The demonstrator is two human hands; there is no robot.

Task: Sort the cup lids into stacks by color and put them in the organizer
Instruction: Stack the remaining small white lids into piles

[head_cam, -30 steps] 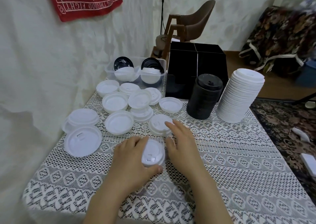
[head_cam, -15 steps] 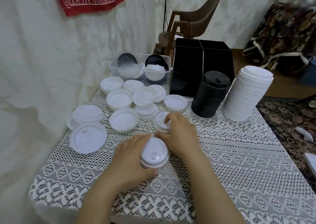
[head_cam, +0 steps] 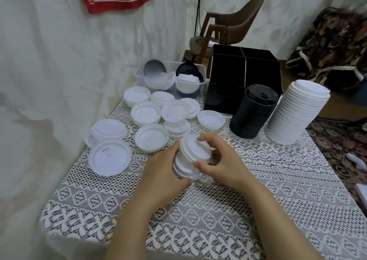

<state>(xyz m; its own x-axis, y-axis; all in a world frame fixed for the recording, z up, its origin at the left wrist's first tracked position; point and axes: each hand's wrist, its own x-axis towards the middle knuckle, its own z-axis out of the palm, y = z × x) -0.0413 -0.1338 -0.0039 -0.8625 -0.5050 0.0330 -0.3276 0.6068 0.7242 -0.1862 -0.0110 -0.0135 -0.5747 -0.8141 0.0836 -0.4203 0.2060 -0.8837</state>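
A second ago the right hand lay flat, reaching for a round white plastic cup lid on the lace-covered tabletop. Now it has lifted that lid and pinches it by the rim, thumb on the near edge and fingers curled over the far edge. The lid is tilted just above a second white lid, which the left hand grips from the left with its fingers wrapped round it. The two lids touch or nearly touch, so they are probably about to nest into a small white stack.

The raised lid shows its domed top with a small sip slot, and it looks thin, light and easy to flex. At far left the loose white lids lie scattered, several upside down. To the right stand a black stack of lids and a tall, leaning white stack of lids. The black divided organizer sits behind them, and its inside is not visible
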